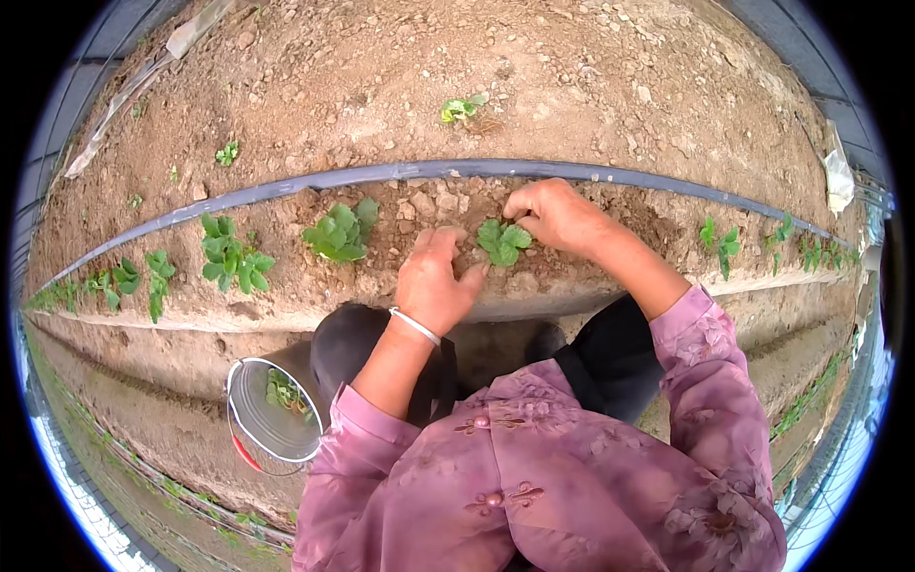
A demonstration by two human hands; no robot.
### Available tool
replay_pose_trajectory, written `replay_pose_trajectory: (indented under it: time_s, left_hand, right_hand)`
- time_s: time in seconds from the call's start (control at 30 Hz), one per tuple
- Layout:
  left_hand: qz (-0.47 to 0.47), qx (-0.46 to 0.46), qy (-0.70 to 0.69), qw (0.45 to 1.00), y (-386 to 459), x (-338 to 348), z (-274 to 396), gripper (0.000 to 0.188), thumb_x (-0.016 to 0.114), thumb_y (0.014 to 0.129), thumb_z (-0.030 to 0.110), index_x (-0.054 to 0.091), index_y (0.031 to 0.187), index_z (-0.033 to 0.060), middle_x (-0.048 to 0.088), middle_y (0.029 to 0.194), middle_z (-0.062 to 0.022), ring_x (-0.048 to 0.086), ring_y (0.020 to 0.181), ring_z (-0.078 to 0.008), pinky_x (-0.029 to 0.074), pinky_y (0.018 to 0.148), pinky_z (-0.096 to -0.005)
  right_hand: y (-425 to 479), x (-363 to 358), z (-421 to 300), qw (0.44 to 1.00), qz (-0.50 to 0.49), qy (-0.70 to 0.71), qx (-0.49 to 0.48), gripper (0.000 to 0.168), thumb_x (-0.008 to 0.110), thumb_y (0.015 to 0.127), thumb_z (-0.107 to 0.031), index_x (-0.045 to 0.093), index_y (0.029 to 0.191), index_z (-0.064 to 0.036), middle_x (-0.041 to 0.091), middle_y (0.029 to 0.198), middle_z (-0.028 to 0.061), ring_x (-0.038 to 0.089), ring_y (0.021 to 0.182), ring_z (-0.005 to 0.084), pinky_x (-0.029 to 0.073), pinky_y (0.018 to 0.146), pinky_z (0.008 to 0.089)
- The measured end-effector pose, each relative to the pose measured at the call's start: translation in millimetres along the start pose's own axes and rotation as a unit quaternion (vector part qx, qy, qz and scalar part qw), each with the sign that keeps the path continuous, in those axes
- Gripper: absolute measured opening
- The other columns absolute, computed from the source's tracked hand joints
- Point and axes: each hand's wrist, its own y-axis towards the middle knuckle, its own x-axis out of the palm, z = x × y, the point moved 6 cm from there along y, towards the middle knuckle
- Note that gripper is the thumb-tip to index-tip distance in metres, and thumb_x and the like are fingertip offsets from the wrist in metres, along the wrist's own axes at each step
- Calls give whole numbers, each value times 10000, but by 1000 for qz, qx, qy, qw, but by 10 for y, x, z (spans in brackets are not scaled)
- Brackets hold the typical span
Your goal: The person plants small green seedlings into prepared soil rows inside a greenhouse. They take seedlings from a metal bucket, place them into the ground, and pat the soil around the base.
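A small green strawberry-like seedling (504, 242) stands in the soil between my two hands. My left hand (437, 275), with a pale bangle at the wrist, rests on the soil just left of it, thumb close to its leaves and fingers spread. On the upper right side of the plant, my right hand (554, 214) is curled with the fingertips down at the soil; whether anything is between them is hidden. A larger leafy plant (339, 232) grows to the left of my left hand. Loose clods (432, 204) lie above the seedling.
A dark drip hose (429, 170) runs across the bed beyond my hands. An uprooted seedling (461, 109) lies past it. More plants (232, 256) stand along the bed's edge on both sides. A metal bucket (246, 422) with seedlings inside stands in the furrow by my left knee.
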Motion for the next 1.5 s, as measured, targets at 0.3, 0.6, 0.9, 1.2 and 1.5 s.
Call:
replay_pose_trajectory:
  time_s: [0.3, 0.6, 0.9, 1.2, 1.5]
  left_hand:
    - [23, -12, 85, 996, 101, 16, 34, 271, 713, 719, 135, 595, 963, 121, 595, 911, -113, 617, 783, -328, 504, 665, -415]
    - [7, 4, 78, 997, 188, 95, -11, 113, 678, 743, 112, 599, 823, 118, 572, 847, -114, 610, 734, -343, 499, 628, -438]
    - [81, 18, -32, 996, 229, -56, -196, 48, 653, 738, 48, 605, 733, 55, 604, 726, -122, 603, 684, -304, 482, 630, -399]
    - [1, 15, 12, 1000, 297, 131, -63, 121, 682, 728, 114, 573, 766, 78, 587, 795, -109, 616, 710, -320, 485, 612, -427]
    - [-55, -45, 159, 985, 314, 212, -58, 197, 682, 744, 179, 559, 856, 74, 599, 925, -136, 643, 795, -341, 516, 646, -439]
  right_hand:
    - [90, 45, -442, 962, 61, -190, -188, 181, 602, 782, -64, 669, 947, -99, 588, 900, 92, 624, 789, 297, 504, 674, 389]
    - [177, 167, -151, 974, 10, -154, -165, 59, 612, 723, -10, 657, 750, -38, 595, 758, 139, 615, 748, 333, 502, 669, 412]
    - [121, -65, -309, 999, -30, -5, -11, 222, 716, 767, -156, 679, 957, -48, 637, 827, 107, 633, 796, 290, 505, 718, 361]
    - [-96, 83, -152, 995, 78, 17, 54, 97, 630, 757, -42, 621, 850, -20, 613, 819, 174, 617, 788, 349, 487, 695, 413]
    - [16, 137, -208, 995, 68, 66, 16, 136, 622, 793, -45, 623, 923, -4, 647, 818, 172, 645, 719, 278, 498, 643, 354]
